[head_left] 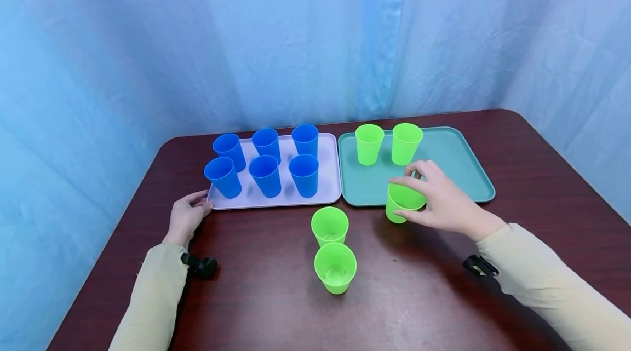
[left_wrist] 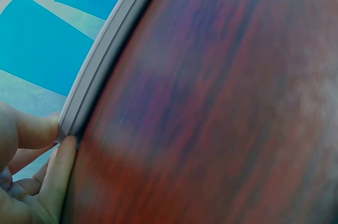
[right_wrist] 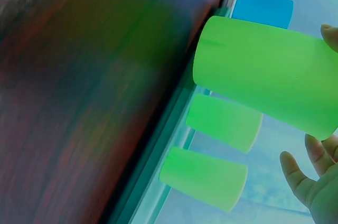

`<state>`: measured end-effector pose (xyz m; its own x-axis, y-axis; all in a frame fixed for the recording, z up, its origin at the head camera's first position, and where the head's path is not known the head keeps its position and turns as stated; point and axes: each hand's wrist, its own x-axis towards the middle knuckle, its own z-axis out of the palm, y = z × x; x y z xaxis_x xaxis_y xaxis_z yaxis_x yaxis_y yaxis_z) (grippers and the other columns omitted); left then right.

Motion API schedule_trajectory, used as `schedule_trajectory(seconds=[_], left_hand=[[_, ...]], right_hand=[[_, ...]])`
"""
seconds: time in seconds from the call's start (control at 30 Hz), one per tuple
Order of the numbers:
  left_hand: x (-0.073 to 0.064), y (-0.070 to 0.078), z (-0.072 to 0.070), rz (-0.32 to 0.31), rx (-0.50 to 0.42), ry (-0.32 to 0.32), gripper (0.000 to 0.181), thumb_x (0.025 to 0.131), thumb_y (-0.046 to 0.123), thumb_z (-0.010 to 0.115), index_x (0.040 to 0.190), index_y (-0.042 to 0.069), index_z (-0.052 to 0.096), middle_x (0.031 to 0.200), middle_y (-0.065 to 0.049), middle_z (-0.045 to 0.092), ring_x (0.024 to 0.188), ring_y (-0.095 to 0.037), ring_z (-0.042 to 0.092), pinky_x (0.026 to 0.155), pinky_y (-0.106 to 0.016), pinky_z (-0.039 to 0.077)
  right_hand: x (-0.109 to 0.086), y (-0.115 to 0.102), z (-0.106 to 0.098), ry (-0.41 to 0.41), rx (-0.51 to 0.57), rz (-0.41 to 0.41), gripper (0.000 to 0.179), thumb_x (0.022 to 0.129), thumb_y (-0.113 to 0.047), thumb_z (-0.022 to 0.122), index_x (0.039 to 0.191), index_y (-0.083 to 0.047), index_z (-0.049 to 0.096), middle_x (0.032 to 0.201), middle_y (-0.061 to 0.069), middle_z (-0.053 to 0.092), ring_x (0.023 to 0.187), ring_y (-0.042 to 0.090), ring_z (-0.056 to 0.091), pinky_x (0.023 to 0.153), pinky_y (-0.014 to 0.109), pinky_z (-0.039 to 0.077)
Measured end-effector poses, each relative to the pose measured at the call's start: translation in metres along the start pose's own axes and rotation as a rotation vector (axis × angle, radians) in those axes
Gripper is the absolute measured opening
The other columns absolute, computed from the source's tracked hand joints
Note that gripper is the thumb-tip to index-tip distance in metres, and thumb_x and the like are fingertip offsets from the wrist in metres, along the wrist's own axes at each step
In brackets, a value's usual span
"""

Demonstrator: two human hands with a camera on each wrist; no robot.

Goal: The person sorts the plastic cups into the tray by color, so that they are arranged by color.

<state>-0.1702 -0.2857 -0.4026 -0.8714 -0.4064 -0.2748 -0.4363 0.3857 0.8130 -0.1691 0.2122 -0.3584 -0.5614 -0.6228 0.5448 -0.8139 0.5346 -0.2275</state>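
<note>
At the near left corner of the lilac tray [head_left: 329,176], my left hand [head_left: 186,217] pinches the tray's edge; the left wrist view shows thumb and a finger [left_wrist: 59,176] right at the corner. Several blue cups [head_left: 305,180] stand upright on that tray in two rows. My right hand [head_left: 446,203] holds a green cup [head_left: 394,211] near its rim, thumb on one side and fingers on the other. This cup overlaps the front edge of the teal tray [head_left: 451,162] in the head view. Two green cups [head_left: 368,145] stand on the teal tray's back left part.
Two more green cups [head_left: 335,269] stand upright on the dark wood table [head_left: 256,285], one close behind the other, between my arms. Both trays lie side by side near the table's back edge. Pale blue curtains [head_left: 276,39] hang behind and at both sides.
</note>
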Motion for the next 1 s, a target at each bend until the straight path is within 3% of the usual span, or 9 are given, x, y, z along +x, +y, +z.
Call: schedule_trajectory(seconds=[0.23, 0.57, 0.67, 0.77, 0.87, 1.0], left_hand=[[0.0, -0.001, 0.0, 0.012, 0.003, 0.003, 0.045, 0.095, 0.009, 0.055, 0.139, 0.004, 0.047, 0.119, -0.013, 0.053, 0.095, -0.017, 0.051, 0.061, -0.006, 0.045], [0.001, 0.0, -0.001, 0.005, 0.0, 0.0, 0.045, 0.095, 0.009, 0.055, 0.139, 0.004, 0.047, 0.12, -0.013, 0.052, 0.098, -0.018, 0.05, 0.061, -0.006, 0.044], [0.001, 0.0, -0.001, 0.002, -0.001, -0.003, 0.045, 0.095, 0.01, 0.055, 0.139, 0.004, 0.047, 0.12, -0.013, 0.052, 0.098, -0.018, 0.05, 0.061, -0.006, 0.044], [0.001, 0.0, -0.001, 0.003, -0.007, -0.003, 0.045, 0.095, 0.009, 0.055, 0.139, 0.004, 0.047, 0.121, -0.013, 0.052, 0.097, -0.017, 0.051, 0.062, -0.006, 0.044], [0.001, 0.0, -0.001, 0.002, -0.013, -0.002, 0.044, 0.095, 0.009, 0.055, 0.139, 0.004, 0.047, 0.12, -0.013, 0.052, 0.097, -0.017, 0.051, 0.061, -0.006, 0.044], [0.001, 0.0, -0.001, 0.003, -0.013, 0.0, 0.044, 0.095, 0.009, 0.055, 0.138, 0.004, 0.047, 0.119, -0.013, 0.052, 0.096, -0.017, 0.05, 0.061, -0.005, 0.045]], right_hand=[[-0.005, 0.009, -0.008, 0.057, 0.001, 0.014, 0.062, 0.087, -0.06, 0.051, 0.11, -0.005, 0.067, 0.097, 0.011, 0.048, 0.093, 0.027, 0.041, 0.076, 0.038, 0.032], [-0.014, 0.024, -0.01, 0.116, -0.048, 0.062, 0.067, 0.087, -0.062, 0.048, 0.11, -0.003, 0.065, 0.096, 0.014, 0.048, 0.085, 0.023, 0.039, 0.073, 0.036, 0.029], [-0.016, 0.027, -0.012, 0.118, -0.053, 0.083, 0.058, 0.084, -0.053, 0.063, 0.111, -0.002, 0.065, 0.097, 0.015, 0.049, 0.085, 0.024, 0.04, 0.073, 0.036, 0.03], [-0.016, 0.03, -0.015, 0.12, -0.07, 0.115, 0.049, 0.073, -0.029, 0.079, 0.112, -0.001, 0.065, 0.098, 0.015, 0.049, 0.087, 0.025, 0.041, 0.074, 0.037, 0.031], [-0.016, 0.033, -0.017, 0.126, -0.087, 0.146, 0.054, 0.062, -0.011, 0.082, 0.112, -0.002, 0.065, 0.099, 0.016, 0.05, 0.089, 0.028, 0.042, 0.075, 0.039, 0.032], [-0.017, 0.038, -0.019, 0.13, -0.092, 0.178, 0.057, 0.059, -0.007, 0.083, 0.113, -0.002, 0.065, 0.1, 0.017, 0.049, 0.091, 0.03, 0.041, 0.075, 0.04, 0.031]])
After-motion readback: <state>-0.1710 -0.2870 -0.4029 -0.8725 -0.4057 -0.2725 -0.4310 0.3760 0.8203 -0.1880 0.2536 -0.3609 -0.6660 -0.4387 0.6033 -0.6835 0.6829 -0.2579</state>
